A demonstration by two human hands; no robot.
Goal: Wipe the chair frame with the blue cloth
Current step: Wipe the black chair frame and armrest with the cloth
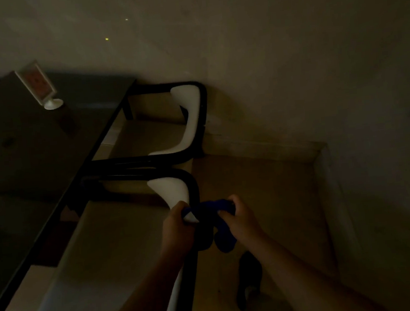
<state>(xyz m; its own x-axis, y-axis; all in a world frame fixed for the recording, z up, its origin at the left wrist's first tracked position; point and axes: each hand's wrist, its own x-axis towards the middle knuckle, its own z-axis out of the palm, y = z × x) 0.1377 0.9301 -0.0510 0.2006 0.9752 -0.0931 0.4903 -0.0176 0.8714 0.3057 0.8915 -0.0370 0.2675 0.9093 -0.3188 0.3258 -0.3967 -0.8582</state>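
The room is dim. The near chair has a black tube frame [193,189] and a white backrest [171,190]. A blue cloth [219,206] is looped around the frame's back rail, with its loose end hanging down below. My left hand [177,229] grips one end of the cloth on the backrest side of the rail. My right hand [240,218] grips the other end on the outer side. The rail between my hands is partly hidden by the cloth.
A second chair [194,111] of the same kind stands farther back against the wall. A dark table [35,151] runs along the left, with a small white stand sign [38,85] on it. A foot in a dark shoe [249,274] rests on the tan floor.
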